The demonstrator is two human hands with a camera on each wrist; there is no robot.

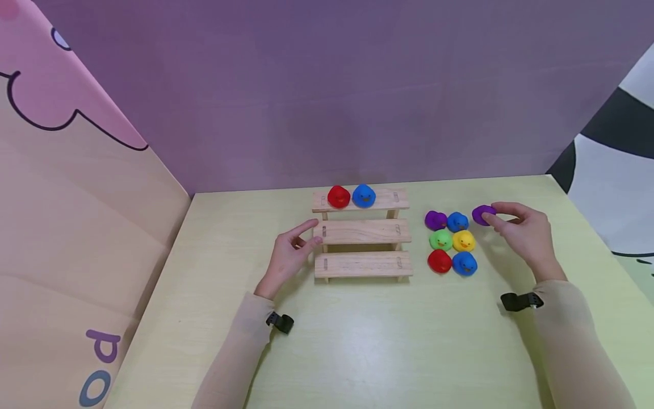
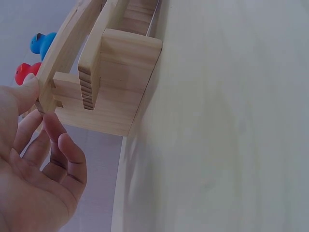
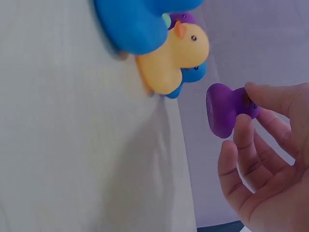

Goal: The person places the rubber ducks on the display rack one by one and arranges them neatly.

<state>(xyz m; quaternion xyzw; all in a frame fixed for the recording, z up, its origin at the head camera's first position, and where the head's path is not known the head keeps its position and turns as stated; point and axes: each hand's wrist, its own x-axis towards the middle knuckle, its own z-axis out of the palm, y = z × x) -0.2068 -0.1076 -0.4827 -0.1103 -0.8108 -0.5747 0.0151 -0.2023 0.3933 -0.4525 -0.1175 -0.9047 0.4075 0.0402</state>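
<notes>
A small wooden three-step rack (image 1: 364,232) stands on the table. My left hand (image 1: 290,254) is at the left end of its middle step; in the left wrist view the thumb lies on top and the fingertips (image 2: 53,126) touch the underside, pinching the board. A red rubber duck (image 1: 338,196) and a blue rubber duck (image 1: 364,196) sit side by side on the top step. My right hand (image 1: 523,233) pinches a purple rubber duck (image 3: 223,110) by its head between thumb and fingers, held above the table to the right of the other ducks.
Right of the rack, several ducks stand in two columns: purple (image 1: 435,220) and blue (image 1: 457,221) at the back, green (image 1: 441,240) and yellow (image 1: 464,241) in the middle, red (image 1: 440,261) and blue (image 1: 465,263) in front. A purple backdrop (image 1: 327,96) rises behind the table.
</notes>
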